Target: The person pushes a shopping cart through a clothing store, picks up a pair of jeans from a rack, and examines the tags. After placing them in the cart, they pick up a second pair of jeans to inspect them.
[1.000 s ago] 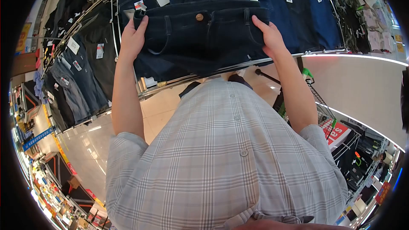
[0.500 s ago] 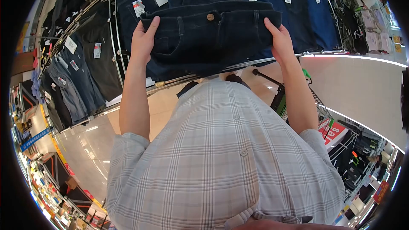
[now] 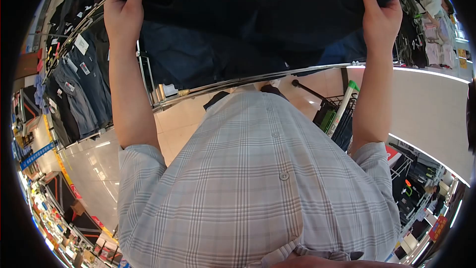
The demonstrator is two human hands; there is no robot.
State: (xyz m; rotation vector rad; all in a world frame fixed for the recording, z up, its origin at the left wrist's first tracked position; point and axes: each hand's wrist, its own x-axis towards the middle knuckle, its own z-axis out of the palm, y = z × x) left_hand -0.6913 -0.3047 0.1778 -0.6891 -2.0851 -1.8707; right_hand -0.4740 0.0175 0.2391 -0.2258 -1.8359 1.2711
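A pair of dark blue jeans [image 3: 248,15] is stretched wide between my two hands at the top of the view. My left hand [image 3: 126,15] grips the left end of the jeans, thumb on the near side. At the opposite end, my right hand [image 3: 379,22] holds them the same way, thumb pointing up. The waistband runs out of view above. Behind the lifted pair, more dark jeans [image 3: 173,57] lie on a metal display rack [image 3: 238,80], largely covered by it.
Trousers with tags [image 3: 82,84] hang on the left. A shopping cart [image 3: 342,109] with a green-tipped handle stands right of my legs, beside a pale panel [image 3: 431,104]. Clothing racks [image 3: 421,183] fill the lower right. Another person [image 3: 431,2] is at the upper right.
Both hands have risen and moved farther apart with the jeans, which now look larger and closer. The waistband button has left the view, and the tagged jeans behind are covered.
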